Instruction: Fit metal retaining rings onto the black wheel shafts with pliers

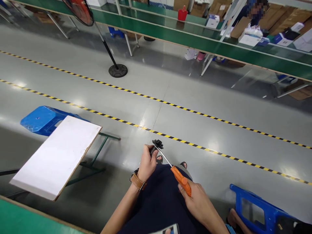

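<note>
My left hand (149, 162), with a brown strap (138, 182) on its wrist, is closed around the dark stem of a small black plastic part (158, 144). The part's wide, notched end sticks out past my fingers. An orange-handled screwdriver (180, 181) is gripped in my right hand (197, 199). Its thin metal shaft (164, 157) runs up and left to the black part, where the tip seems to meet it; the exact contact is too small to make out. Both hands are in front of my body, above the floor.
A white board (58, 156) on a green metal frame stands left, beside a blue stool (40, 120). Another blue stool (253, 201) is at lower right, with part of a person near it. Ahead are striped floor tape (180, 140), a standing fan (118, 70) and a green workbench (165, 39).
</note>
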A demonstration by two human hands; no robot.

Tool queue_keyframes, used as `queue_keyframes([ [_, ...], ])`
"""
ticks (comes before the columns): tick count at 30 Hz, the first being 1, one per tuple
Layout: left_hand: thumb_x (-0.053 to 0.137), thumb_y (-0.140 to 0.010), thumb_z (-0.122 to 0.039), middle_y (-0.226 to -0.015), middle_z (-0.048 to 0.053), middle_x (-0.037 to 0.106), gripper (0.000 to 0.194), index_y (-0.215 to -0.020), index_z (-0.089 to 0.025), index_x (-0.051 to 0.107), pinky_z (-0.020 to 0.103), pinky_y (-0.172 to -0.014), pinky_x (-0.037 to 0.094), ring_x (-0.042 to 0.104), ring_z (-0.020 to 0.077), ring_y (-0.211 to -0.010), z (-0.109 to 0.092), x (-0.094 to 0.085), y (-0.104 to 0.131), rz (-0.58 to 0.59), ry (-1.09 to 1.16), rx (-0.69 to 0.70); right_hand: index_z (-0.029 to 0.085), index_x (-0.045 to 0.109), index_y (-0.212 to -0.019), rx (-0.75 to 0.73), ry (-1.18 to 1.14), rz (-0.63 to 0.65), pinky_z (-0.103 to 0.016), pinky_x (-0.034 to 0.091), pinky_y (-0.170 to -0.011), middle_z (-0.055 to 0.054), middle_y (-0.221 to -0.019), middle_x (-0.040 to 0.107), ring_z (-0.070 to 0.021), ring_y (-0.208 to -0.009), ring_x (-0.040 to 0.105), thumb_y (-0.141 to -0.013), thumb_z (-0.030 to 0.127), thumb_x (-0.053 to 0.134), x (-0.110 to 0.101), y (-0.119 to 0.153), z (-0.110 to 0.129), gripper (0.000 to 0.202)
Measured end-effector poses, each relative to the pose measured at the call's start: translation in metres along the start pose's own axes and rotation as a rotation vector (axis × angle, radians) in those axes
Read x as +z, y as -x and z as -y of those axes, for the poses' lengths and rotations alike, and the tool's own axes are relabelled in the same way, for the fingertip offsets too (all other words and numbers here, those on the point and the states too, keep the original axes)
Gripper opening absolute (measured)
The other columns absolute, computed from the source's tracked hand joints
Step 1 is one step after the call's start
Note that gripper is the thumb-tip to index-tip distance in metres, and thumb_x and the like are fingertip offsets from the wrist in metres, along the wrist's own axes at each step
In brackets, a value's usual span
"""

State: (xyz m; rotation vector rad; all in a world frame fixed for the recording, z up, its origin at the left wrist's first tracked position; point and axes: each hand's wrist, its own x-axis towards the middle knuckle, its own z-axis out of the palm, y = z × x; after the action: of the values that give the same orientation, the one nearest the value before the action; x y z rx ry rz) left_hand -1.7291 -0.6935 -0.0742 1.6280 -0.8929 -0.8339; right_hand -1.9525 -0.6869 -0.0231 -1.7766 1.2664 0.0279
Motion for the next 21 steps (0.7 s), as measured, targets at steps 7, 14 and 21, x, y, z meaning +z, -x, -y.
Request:
queue_keyframes([
  [7,0.049,-0.096,-0.034,-0.082,0.004,0.065,0.013,-0.098,-0.022,0.044,0.031,-0.054,0.049,0.068,0.0208,-0.062,0.006,0.001,0.001,-0.012,-0.184,-0.005,0.024,0.065,-0.096,0.076,0.008,0.015,-0.03,0.039,-0.067,-0.002,-0.079,0.069,-0.0217,-0.074,0.064,-0.099,0.044,0.039,0.01,0.001,0.0,0.033],
  [14,0.051,-0.094,-0.032,-0.082,0.005,0.068,0.011,-0.096,-0.023,0.045,0.03,-0.054,0.047,0.069,0.022,-0.06,0.01,0.0,0.0,-0.047,-0.246,0.058,0.023,0.068,-0.107,0.076,-0.059,0.016,-0.032,0.043,-0.075,-0.004,-0.09,0.073,-0.0236,-0.084,0.067,-0.099,0.045,0.041,0.012,0.003,0.002,0.035],
  [21,0.051,-0.093,-0.031,-0.082,0.006,0.067,0.01,-0.094,-0.023,0.045,0.03,-0.054,0.045,0.069,0.0228,-0.063,0.015,-0.001,-0.001,-0.057,-0.268,0.102,0.022,0.068,-0.102,0.093,-0.075,0.023,-0.032,0.042,-0.073,-0.005,-0.087,0.072,-0.0239,-0.081,0.065,-0.098,0.045,0.041,0.014,0.002,0.004,0.036],
])
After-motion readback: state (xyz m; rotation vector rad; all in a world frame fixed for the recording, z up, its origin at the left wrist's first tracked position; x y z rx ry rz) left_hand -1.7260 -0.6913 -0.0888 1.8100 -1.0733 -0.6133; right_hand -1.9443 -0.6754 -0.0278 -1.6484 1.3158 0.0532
